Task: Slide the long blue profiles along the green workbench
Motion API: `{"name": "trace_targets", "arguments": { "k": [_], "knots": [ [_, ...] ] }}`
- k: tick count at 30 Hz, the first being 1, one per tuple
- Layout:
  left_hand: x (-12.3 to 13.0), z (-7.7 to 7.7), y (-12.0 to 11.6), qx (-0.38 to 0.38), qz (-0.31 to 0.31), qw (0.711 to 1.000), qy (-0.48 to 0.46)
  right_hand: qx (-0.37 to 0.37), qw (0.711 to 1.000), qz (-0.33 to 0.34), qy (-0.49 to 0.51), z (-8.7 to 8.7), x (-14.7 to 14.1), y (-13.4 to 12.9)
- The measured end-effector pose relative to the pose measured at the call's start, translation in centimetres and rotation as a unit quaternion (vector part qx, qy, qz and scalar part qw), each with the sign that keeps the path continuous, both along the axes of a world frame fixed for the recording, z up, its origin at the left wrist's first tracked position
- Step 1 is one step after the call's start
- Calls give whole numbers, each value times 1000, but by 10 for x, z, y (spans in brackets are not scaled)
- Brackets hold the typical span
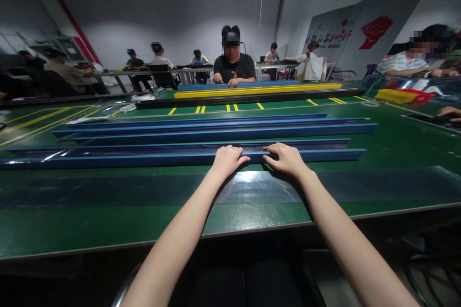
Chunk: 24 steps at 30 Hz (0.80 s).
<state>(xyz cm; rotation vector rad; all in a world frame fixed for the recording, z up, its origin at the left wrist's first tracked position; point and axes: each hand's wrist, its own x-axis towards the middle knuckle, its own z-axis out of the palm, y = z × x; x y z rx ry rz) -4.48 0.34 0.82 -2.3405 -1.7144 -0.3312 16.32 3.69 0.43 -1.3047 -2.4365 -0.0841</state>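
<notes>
A long blue channel [173,159] lies across the green table, its near wall facing me. My left hand [228,159] grips that near wall close to the middle, thumb in front and fingers over the top edge. Just to the right, my right hand [284,157] holds the same wall in the same way, a short gap between the two thumbs. Between the hands and the table's front edge lies a flat clear plastic strip [248,187], shining under the light. Behind the held channel are more blue channels [223,133], side by side.
Farther back on the green table [108,230] lie a yellow channel [259,91] and a black one [216,101]. A person [234,64] sits opposite. A yellow and red tray [403,96] and another person's hand [450,114] are at the right.
</notes>
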Motion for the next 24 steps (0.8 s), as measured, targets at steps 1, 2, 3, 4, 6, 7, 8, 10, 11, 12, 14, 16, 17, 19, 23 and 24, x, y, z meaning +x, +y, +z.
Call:
{"name": "trace_targets", "arguments": {
  "k": [1,2,3,4,6,7,8,10,11,12,14,16,17,19,23,24],
  "knots": [
    [0,0,0,0,-1,1000,-1,0,1000,-1,1,0,0,0],
    [0,0,0,2,-2,1000,-2,-1,1000,-1,0,0,0,0],
    [0,-1,0,3,-3,1000,-3,-1,1000,-2,0,-1,0,0],
    [0,-1,1,5,-3,1000,-2,0,1000,-2,0,-1,0,0],
    [0,-1,1,8,-1,1000,1,4,1000,0,-1,-1,1,1],
    [0,-2,1,8,0,1000,2,6,1000,1,0,-1,1,1],
    [0,-2,1,7,2,1000,2,7,1000,2,0,-1,1,1],
    [0,-2,1,6,4,1000,1,8,1000,3,0,-1,1,1],
    [-1,-2,1,6,6,1000,1,7,1000,3,0,-1,1,1],
    [-1,-1,1,6,6,1000,0,7,1000,4,0,-1,1,1],
    [0,-1,1,6,7,1000,2,6,1000,6,0,-1,1,1],
    [0,-1,1,5,7,1000,3,7,1000,6,2,-1,1,1],
    [0,-1,1,5,7,1000,3,7,1000,5,2,-1,1,1],
    [0,-2,1,5,6,1000,1,6,1000,2,4,-1,1,1],
    [0,-2,2,5,5,1000,-1,5,1000,2,4,-1,1,0],
    [-1,-1,2,2,5,1000,-1,5,1000,2,3,-1,1,0]
  ]
}}
